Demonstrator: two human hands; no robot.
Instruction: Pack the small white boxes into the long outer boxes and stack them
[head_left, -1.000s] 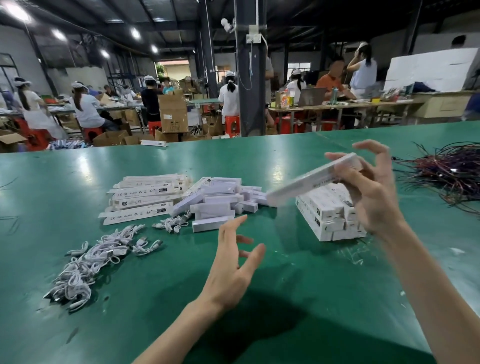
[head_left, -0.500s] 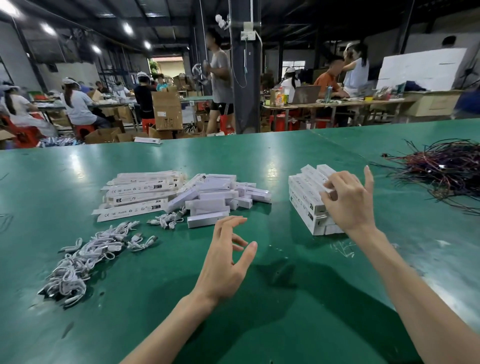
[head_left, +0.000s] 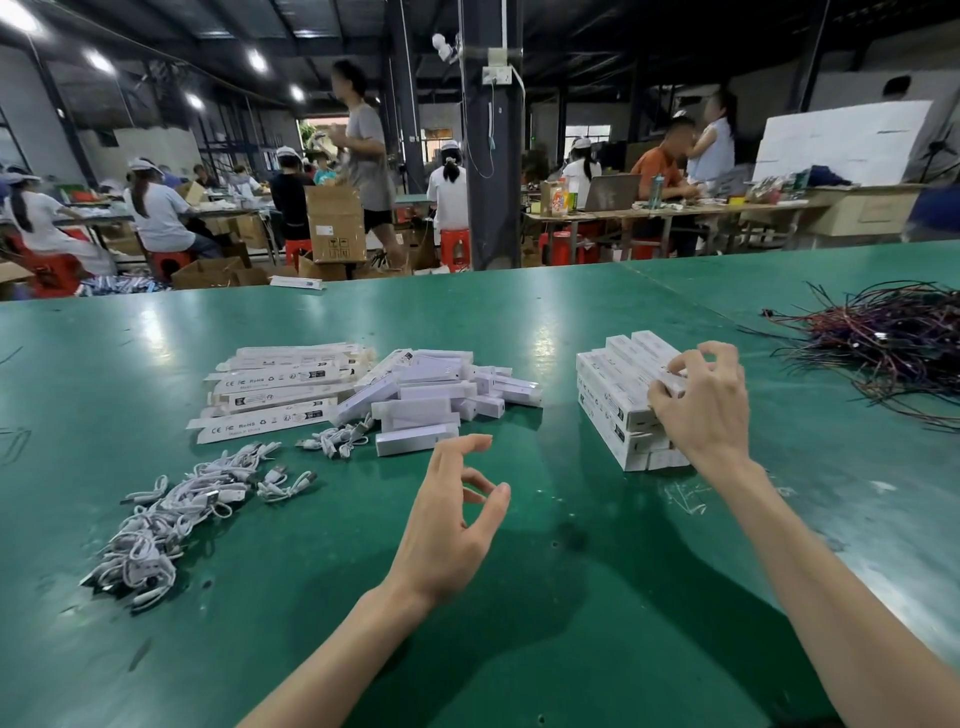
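right grip (head_left: 698, 400) curled on top outer box (head_left: 640, 358) of stack (head_left: 613, 415) | left grip (head_left: 452, 514) loosely spread, empty, near small white boxes (head_left: 431, 400)

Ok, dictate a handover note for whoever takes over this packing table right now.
Left hand: open, holds nothing, above the table.
Right hand: pinches the near end of the top long box on the stack.
Things: stack on the right; small white boxes piled in the centre; outer boxes with open flaps left of them; white cables nearer, left.
Done: several long boxes stacked.
Left: pack the loose pile, stack the rest.
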